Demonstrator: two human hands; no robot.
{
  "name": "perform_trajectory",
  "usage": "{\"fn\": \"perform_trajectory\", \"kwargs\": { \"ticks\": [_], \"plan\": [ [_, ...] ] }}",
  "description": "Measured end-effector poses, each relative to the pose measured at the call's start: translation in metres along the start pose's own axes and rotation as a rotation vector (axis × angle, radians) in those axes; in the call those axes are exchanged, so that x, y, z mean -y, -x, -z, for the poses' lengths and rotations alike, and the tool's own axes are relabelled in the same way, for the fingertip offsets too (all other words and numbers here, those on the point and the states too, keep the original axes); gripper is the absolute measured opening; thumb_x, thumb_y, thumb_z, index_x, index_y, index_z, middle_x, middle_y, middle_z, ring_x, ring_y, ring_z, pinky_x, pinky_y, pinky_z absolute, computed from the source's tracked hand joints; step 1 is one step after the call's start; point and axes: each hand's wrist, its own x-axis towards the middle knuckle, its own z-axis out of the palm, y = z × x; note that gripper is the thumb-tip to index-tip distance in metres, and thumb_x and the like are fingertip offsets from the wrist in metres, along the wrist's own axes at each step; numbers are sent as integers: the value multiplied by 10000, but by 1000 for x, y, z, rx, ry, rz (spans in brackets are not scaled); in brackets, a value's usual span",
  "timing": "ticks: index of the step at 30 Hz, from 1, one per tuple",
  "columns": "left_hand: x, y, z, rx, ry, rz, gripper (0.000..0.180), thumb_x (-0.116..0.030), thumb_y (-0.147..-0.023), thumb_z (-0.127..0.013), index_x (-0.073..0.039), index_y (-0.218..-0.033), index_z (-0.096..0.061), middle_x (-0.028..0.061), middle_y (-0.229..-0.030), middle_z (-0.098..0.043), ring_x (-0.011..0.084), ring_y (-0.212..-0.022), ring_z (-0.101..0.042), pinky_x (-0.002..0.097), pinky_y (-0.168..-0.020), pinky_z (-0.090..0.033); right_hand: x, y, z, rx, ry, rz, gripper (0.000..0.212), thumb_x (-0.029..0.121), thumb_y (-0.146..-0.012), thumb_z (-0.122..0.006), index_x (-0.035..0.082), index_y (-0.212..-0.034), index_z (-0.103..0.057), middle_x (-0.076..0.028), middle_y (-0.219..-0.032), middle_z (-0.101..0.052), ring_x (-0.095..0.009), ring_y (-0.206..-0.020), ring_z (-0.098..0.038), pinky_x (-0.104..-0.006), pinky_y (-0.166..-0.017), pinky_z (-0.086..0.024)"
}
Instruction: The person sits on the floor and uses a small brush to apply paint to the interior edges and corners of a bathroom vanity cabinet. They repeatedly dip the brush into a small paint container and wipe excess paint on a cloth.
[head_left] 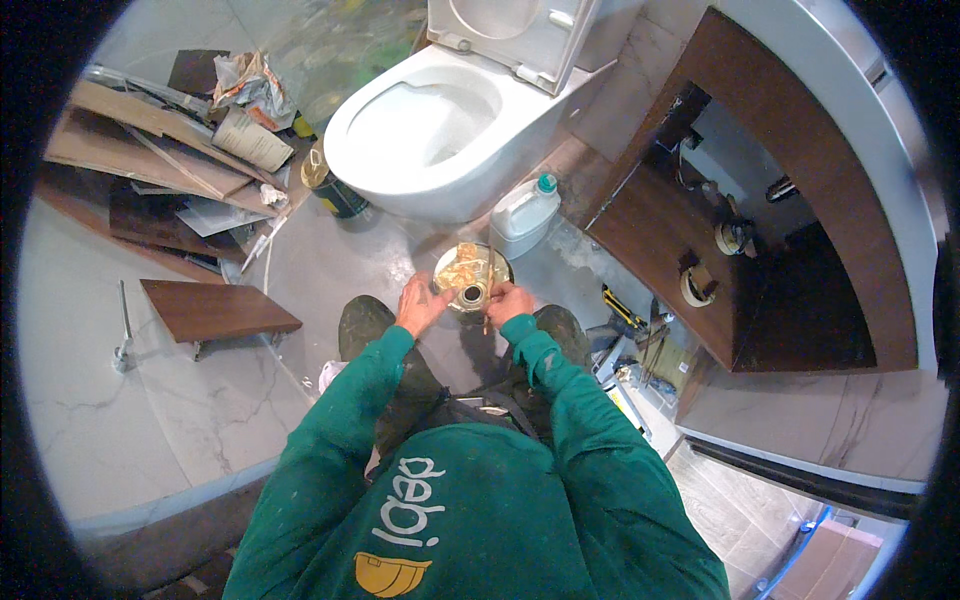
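On the grey floor between my knees stands a round metal can [458, 268], its top smeared with a yellowish-brown coating. A round neck with a dark opening shows on the side of the top towards me. My left hand [422, 304] is at the can's left edge, thumb and fingers closed against it near the neck. My right hand [511, 303] is at the right edge, fingers pinched around what looks like a thin brown stick [491, 264] lying across the can's top. Its exact kind is too small to make out.
Ahead is a white toilet [430, 130] with its lid raised, beside a white jug [525, 217] and a dark green can [330, 185]. Boards and scraps [150, 150] pile at left, near a brown panel [220, 310]. A brown cabinet [680, 250] and a yellow-black knife [624, 309] are at right.
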Motion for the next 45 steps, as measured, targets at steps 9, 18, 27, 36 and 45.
{"fn": "perform_trajectory", "kwargs": {
  "ticks": [9,18,27,36,45],
  "plan": [
    [16,-31,-29,-10,22,213,1072,-606,-692,-723,155,-1353,-358,291,-1304,-508,382,-1187,-522,425,-972,-447,-6,2,11,-157,-18,-154,458,313,-709,-761,51,-1067,-649,-190,-1064,-659,-359,-871,-663,-420,-809,-519],
    [20,-33,-37,108,462,232,516,-381,-732,-776,16,-1038,-652,115,-844,-671,182,-735,-643,313,-516,-517,-37,-21,-15,283,-939,-660,869,234,-828,-719,155,-1489,-160,-220,-1197,-566,-357,-795,-677,-464,-552,-591],
    [28,-67,-27,-8,397,238,771,-361,-716,-789,89,-1275,-508,200,-1125,-643,254,-964,-639,369,-799,-521,-21,-26,-57,156,-1179,-709,895,120,-808,-755,109,-1437,-118,-183,-1128,-613,-317,-805,-689,-427,-597,-580],
    [8,-71,-10,204,451,232,576,-235,-788,-736,-23,-1280,-525,126,-1107,-634,254,-954,-634,396,-701,-571,-4,-31,-64,53,-963,-657,891,51,-772,-715,185,-1464,-170,-155,-1072,-623,-265,-689,-656,-375,-509,-567],
    [-4,-51,-17,279,507,222,448,-246,-833,-700,-5,-1183,-557,73,-965,-626,175,-794,-614,315,-649,-556,-26,-22,-48,17,-983,-617,828,17,-762,-701,151,-1435,-239,-128,-1134,-607,-259,-696,-664,-387,-504,-585]
  ]
}}
